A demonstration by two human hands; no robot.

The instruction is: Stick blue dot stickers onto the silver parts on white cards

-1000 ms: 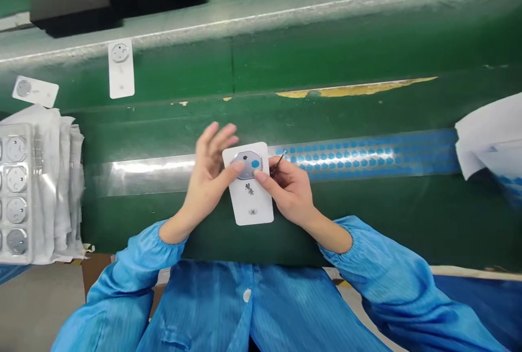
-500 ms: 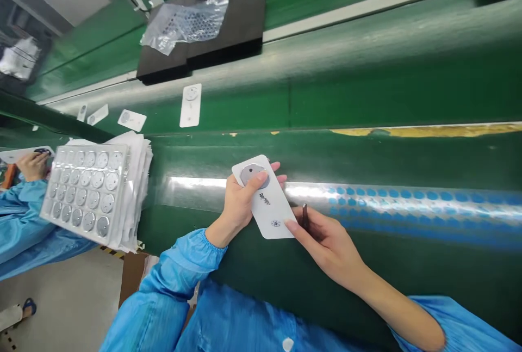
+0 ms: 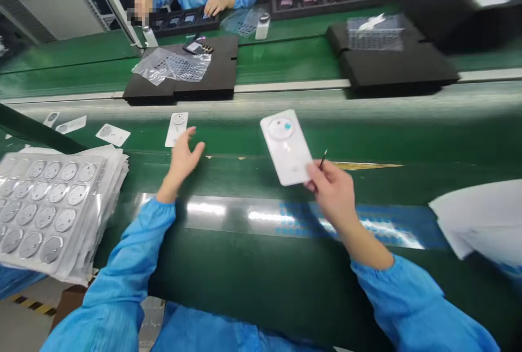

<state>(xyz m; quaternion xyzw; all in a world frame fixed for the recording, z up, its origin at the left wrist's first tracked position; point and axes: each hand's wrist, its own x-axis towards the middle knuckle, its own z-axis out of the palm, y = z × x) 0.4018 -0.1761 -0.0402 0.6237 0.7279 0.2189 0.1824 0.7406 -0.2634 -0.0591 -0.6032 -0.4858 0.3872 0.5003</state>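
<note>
In the head view, the far card [image 3: 176, 128] lies flat on the green surface [image 3: 244, 292], just beyond your left grip [image 3: 182, 159] and slightly to the left of its fingertips. Its long axis runs mostly away from you, the far end leaning a little right, with its disc [image 3: 179, 118] at that far end. Your left hand is much the nearer one; your right is well off to the other side. The fingers overlap the card's lower right part from this angle, so you cannot tell whether they touch it.

Your left arm reaches forward, the wrist fairly straight, the fingers pointing away from you and the thumb standing off to the right. That grip is spread wide, with nothing visible in it.

Your right grip [image 3: 332, 189] is closed on the held card [image 3: 286, 150], pinching its lower right corner between thumb and fingers. The held card appears lifted clear of the surface, its long axis slanting from that corner away from you and to the left. At its far end sit a round plate [image 3: 278, 129] and a blue dot [image 3: 287, 126]. A thin dark tool [image 3: 323, 159] pokes up from the same hand. Your right forearm comes in from the lower right, above the dotted end of the clear strip [image 3: 232, 220].
</note>
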